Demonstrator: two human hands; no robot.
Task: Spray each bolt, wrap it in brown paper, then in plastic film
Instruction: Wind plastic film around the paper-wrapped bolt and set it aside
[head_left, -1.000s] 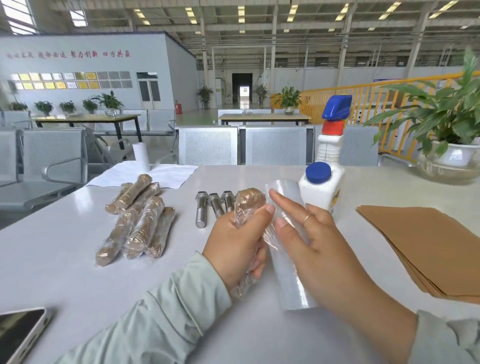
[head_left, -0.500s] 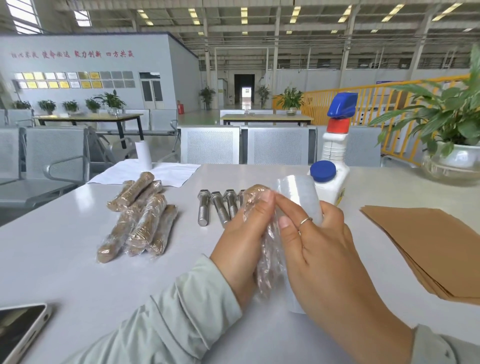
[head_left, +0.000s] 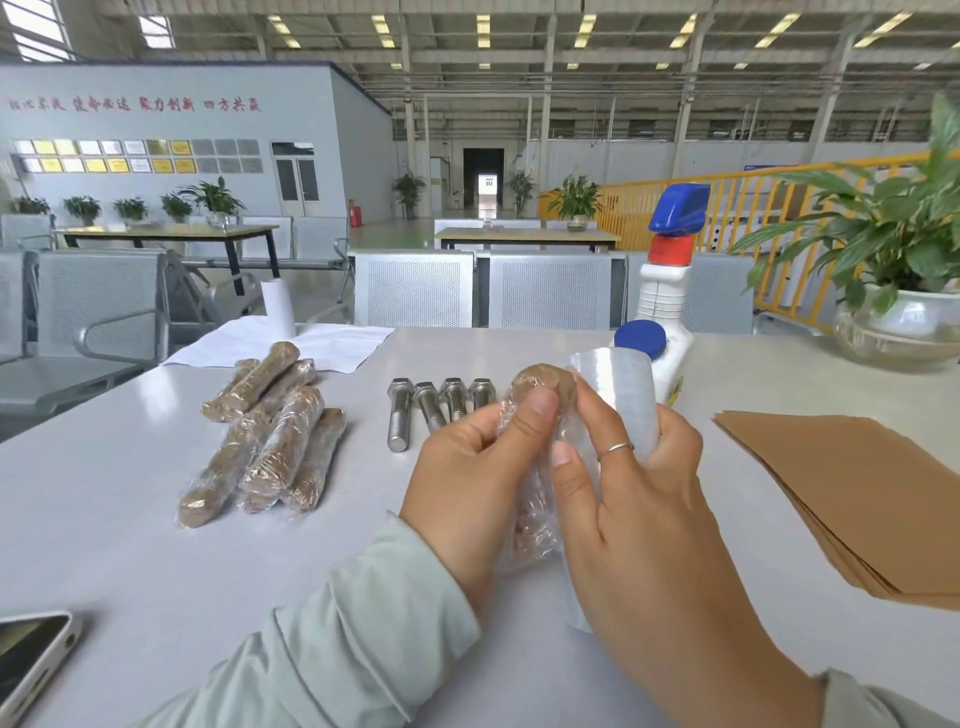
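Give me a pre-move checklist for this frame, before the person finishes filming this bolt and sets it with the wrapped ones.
1. Bolt held: ok. The left hand grips the paper-wrapped bolt.
2. Film on the bolt: ok. Clear plastic film covers its lower part; whether the brown top end is covered, cannot tell.
3. Film roll under control: ok. The right hand holds the film roll beside the bolt.
4. Film cut from the roll: cannot tell; the fingers hide the join.
5. Place to put it: ok. The wrapped bolts lie piled at left, bare table around them.
6. Work left: ok. Four bare bolts wait.
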